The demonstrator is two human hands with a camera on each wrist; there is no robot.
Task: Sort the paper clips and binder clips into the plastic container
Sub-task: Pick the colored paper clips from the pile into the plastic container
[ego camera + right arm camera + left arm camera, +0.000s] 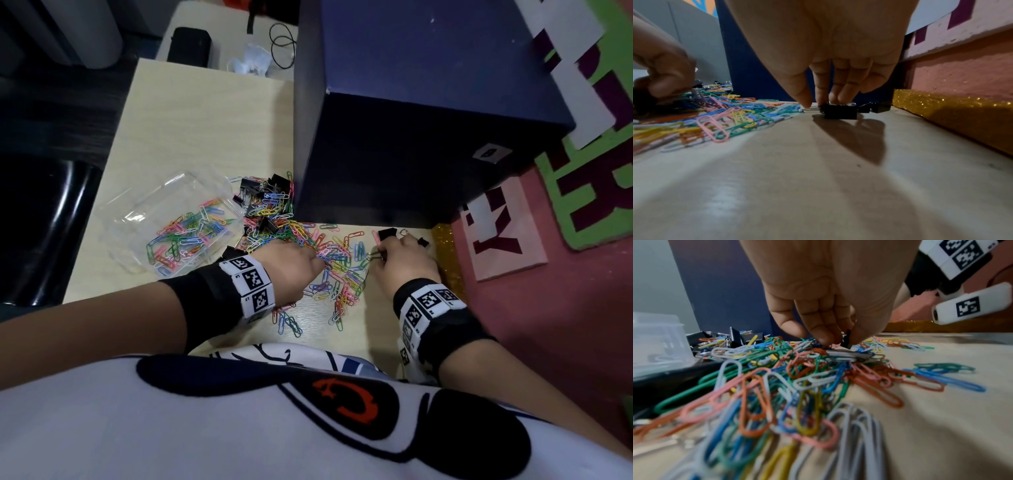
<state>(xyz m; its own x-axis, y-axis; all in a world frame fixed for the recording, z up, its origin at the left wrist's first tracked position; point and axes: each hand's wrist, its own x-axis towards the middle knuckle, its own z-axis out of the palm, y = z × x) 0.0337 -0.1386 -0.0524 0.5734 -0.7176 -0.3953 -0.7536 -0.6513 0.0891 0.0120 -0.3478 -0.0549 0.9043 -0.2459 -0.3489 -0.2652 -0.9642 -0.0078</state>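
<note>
A heap of coloured paper clips [329,260] covers the light wooden table [191,130]. To its left stands the clear plastic container [164,219], with several coloured paper clips inside. My left hand [317,257] is down in the heap, and in the left wrist view it [840,340] pinches a small black binder clip [846,339] between thumb and fingertips. My right hand [382,253] is at the heap's right edge. In the right wrist view its fingertips [833,97] curl onto a black binder clip [840,111] standing on the table, the thumb beside its wire handle.
A tall dark blue box [411,120] stands right behind the heap. More black binder clips [263,192] lie between it and the container, and another [387,233] past my right hand. A gold glitter strip [445,260] and a pink board [500,233] border the right.
</note>
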